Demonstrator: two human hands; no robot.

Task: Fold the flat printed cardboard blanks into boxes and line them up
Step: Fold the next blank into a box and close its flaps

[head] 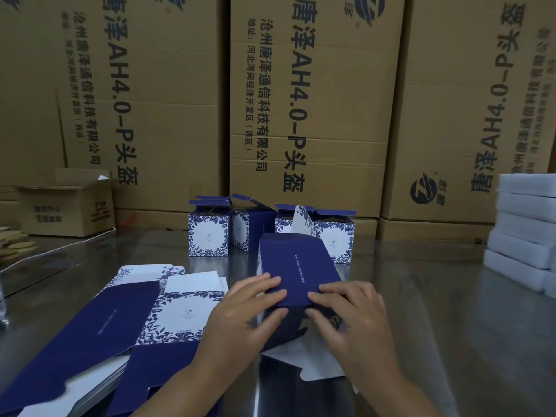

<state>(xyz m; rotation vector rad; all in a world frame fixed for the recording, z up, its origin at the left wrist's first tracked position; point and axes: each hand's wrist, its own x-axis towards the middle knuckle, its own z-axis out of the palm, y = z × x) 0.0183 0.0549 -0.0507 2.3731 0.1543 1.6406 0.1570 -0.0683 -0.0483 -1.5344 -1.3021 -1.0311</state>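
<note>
A half-formed navy box (296, 263) lies on its side on the metal table (436, 311), its open end toward me with white flaps hanging below. My left hand (243, 314) grips its near left edge, fingers on top and thumb beneath. My right hand (349, 311) grips the near right edge the same way. A stack of flat blue-and-white floral blanks (126, 320) lies to the left. Several folded boxes (209, 231) stand in a row behind, top flaps open.
Large brown shipping cartons (316, 100) wall off the back of the table. A small open carton (64, 203) sits at the back left. White foam blocks (525, 233) are stacked at the right edge. Round tan discs (15, 243) lie at the far left.
</note>
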